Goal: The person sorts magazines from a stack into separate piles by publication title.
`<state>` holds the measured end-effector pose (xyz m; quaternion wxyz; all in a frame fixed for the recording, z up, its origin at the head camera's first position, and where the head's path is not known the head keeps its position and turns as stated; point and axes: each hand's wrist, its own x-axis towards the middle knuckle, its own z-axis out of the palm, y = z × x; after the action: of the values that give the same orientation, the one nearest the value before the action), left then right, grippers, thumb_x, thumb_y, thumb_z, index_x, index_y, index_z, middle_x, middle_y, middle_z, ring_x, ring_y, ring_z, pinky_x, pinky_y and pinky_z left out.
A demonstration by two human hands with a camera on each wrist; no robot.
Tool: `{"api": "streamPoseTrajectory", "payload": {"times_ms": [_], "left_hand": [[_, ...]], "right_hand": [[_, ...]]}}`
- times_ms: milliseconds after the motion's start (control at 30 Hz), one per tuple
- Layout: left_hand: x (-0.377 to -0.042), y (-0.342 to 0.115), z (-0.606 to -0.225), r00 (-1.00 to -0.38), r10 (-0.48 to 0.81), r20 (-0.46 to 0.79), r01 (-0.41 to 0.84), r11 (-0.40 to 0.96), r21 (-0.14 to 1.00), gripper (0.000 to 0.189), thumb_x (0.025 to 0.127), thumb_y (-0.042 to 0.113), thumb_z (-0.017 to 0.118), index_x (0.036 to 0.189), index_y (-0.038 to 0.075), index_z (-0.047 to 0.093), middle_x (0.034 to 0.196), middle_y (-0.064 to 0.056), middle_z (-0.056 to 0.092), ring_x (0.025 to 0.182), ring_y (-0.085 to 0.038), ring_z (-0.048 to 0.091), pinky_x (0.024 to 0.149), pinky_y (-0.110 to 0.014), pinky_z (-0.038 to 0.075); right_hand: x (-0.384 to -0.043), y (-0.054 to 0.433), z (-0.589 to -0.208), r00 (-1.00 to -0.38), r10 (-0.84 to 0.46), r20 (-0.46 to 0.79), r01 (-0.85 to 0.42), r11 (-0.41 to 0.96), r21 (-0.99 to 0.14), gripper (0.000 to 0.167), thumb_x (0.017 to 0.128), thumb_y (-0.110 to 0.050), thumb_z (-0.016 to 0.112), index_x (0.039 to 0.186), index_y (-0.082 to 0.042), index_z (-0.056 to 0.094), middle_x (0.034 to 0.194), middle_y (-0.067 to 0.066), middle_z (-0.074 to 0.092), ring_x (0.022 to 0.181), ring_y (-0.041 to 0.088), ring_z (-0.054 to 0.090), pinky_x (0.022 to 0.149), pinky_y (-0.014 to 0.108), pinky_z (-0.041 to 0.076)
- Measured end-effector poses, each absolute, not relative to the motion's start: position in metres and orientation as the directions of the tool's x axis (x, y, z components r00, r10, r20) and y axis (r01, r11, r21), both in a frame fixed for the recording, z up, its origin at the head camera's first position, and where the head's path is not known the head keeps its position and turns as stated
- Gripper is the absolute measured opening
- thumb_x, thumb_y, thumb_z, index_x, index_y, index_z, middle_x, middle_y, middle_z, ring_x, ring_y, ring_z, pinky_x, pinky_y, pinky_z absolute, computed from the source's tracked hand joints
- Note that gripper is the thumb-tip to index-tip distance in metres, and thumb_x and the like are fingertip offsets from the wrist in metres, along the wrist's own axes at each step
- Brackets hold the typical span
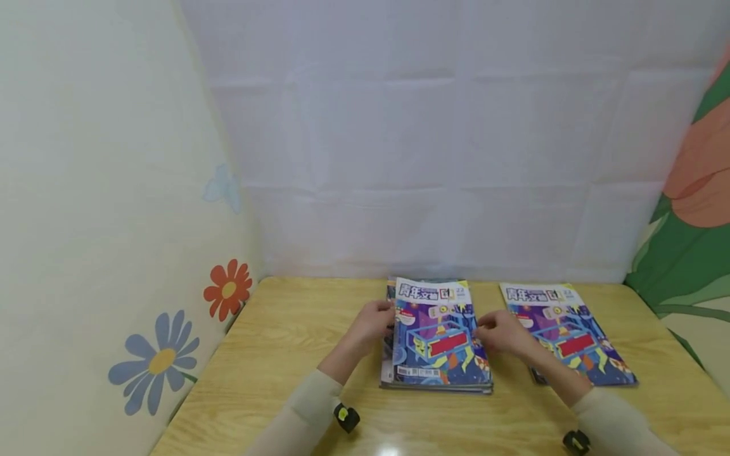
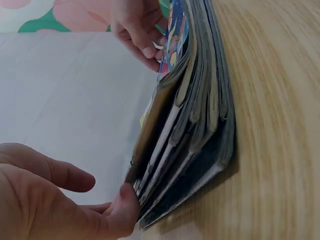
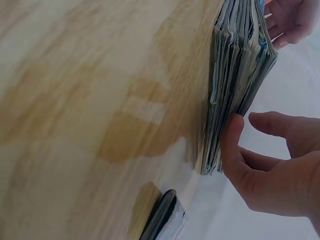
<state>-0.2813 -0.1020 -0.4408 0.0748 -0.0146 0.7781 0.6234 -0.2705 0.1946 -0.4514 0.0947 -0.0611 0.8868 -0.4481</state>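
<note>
A stack of magazines (image 1: 441,342) lies on the table, its top one purple and blue with a white title band. At its left edge is my left hand (image 1: 373,323); in the left wrist view a fingertip of the left hand (image 2: 65,200) touches the spines (image 2: 200,110), the other digit held apart. On the opposite edge, my right hand (image 1: 502,332) has fingertips against the pages. The right wrist view shows the right hand (image 3: 275,165) with one digit touching the magazine edges (image 3: 240,65) and another just off them. The lower magazines fan unevenly.
A second, thinner pile of magazines (image 1: 576,342) with the same cover lies to the right, partly behind my right forearm. The wooden table (image 1: 285,329) meets a white cloth backdrop (image 1: 433,139) at the back and a flower-painted wall (image 1: 114,221) on the left.
</note>
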Motion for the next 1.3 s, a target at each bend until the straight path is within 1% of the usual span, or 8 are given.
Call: {"api": "streamPoseTrajectory", "payload": {"times_ms": [100, 233, 367, 467, 633, 833, 1167, 1300], "left_hand": [[-0.288, -0.103, -0.444, -0.977, 0.098, -0.188, -0.179, 0.094, 0.979, 0.043, 0.103, 0.000, 0.046, 0.143, -0.015, 0.045, 0.118, -0.024, 0.062, 0.101, -0.028, 0.061, 0.084, -0.039, 0.057], [-0.293, -0.101, -0.445, -0.957, 0.136, -0.257, -0.261, -0.016, 0.965, 0.043, 0.099, -0.003, 0.049, 0.141, -0.013, 0.048, 0.121, -0.022, 0.061, 0.100, -0.025, 0.059, 0.084, -0.036, 0.056], [-0.293, -0.099, -0.447, -0.936, 0.207, -0.284, -0.285, 0.027, 0.958, 0.050, 0.098, 0.008, 0.061, 0.142, -0.011, 0.047, 0.116, -0.019, 0.064, 0.097, -0.023, 0.061, 0.080, -0.034, 0.056], [-0.290, -0.098, -0.448, -0.934, 0.239, -0.264, -0.246, 0.104, 0.964, 0.060, 0.094, 0.007, 0.067, 0.146, -0.008, 0.042, 0.116, -0.018, 0.065, 0.098, -0.025, 0.064, 0.079, -0.037, 0.057], [-0.289, -0.096, -0.449, -0.947, 0.237, -0.216, -0.179, 0.170, 0.969, 0.066, 0.085, -0.004, 0.068, 0.144, -0.007, 0.040, 0.112, -0.020, 0.064, 0.089, -0.028, 0.068, 0.072, -0.041, 0.060], [-0.289, -0.094, -0.446, -0.954, 0.227, -0.196, -0.156, 0.183, 0.971, 0.069, 0.082, -0.003, 0.072, 0.143, -0.007, 0.041, 0.110, -0.020, 0.065, 0.079, -0.027, 0.069, 0.068, -0.039, 0.061], [-0.297, -0.086, -0.440, -0.945, 0.249, -0.213, -0.176, 0.160, 0.971, 0.070, 0.083, -0.003, 0.071, 0.146, -0.006, 0.041, 0.111, -0.020, 0.066, 0.083, -0.029, 0.071, 0.071, -0.042, 0.061], [-0.301, -0.083, -0.439, -0.944, 0.255, -0.211, -0.175, 0.156, 0.972, 0.069, 0.083, -0.003, 0.070, 0.146, -0.006, 0.041, 0.111, -0.020, 0.066, 0.088, -0.029, 0.069, 0.074, -0.043, 0.061]], "right_hand": [[-0.271, 0.195, -0.454, -0.977, -0.188, -0.097, -0.033, 0.589, -0.807, 0.042, 0.093, -0.011, 0.069, 0.124, 0.016, 0.061, 0.099, 0.013, 0.069, 0.086, 0.022, 0.065, 0.074, 0.038, 0.057], [-0.271, 0.197, -0.457, -0.976, -0.191, -0.102, -0.017, 0.539, -0.842, 0.042, 0.094, -0.009, 0.069, 0.126, 0.016, 0.060, 0.100, 0.013, 0.069, 0.089, 0.023, 0.065, 0.076, 0.040, 0.058], [-0.272, 0.200, -0.459, -0.970, -0.184, -0.158, 0.057, 0.460, -0.886, 0.044, 0.095, -0.008, 0.067, 0.130, 0.016, 0.057, 0.109, 0.019, 0.068, 0.094, 0.027, 0.067, 0.079, 0.043, 0.059], [-0.273, 0.202, -0.461, -0.963, -0.176, -0.204, 0.115, 0.416, -0.902, 0.047, 0.096, -0.009, 0.067, 0.133, 0.015, 0.054, 0.112, 0.019, 0.068, 0.097, 0.028, 0.067, 0.079, 0.043, 0.059], [-0.270, 0.205, -0.460, -0.951, -0.191, -0.242, 0.146, 0.411, -0.900, 0.051, 0.096, -0.010, 0.069, 0.136, 0.015, 0.051, 0.109, 0.017, 0.068, 0.094, 0.027, 0.067, 0.076, 0.043, 0.059], [-0.269, 0.210, -0.460, -0.952, -0.209, -0.221, 0.110, 0.442, -0.890, 0.047, 0.095, -0.008, 0.070, 0.130, 0.020, 0.054, 0.108, 0.020, 0.068, 0.091, 0.027, 0.068, 0.072, 0.043, 0.060], [-0.268, 0.226, -0.456, -0.956, -0.177, -0.232, 0.137, 0.428, -0.893, 0.050, 0.094, -0.006, 0.070, 0.133, 0.020, 0.051, 0.110, 0.019, 0.067, 0.092, 0.025, 0.064, 0.081, 0.045, 0.058], [-0.269, 0.231, -0.455, -0.954, -0.179, -0.240, 0.161, 0.367, -0.916, 0.052, 0.094, -0.005, 0.068, 0.136, 0.019, 0.048, 0.097, 0.013, 0.066, 0.077, 0.017, 0.058, 0.072, 0.037, 0.057]]}}
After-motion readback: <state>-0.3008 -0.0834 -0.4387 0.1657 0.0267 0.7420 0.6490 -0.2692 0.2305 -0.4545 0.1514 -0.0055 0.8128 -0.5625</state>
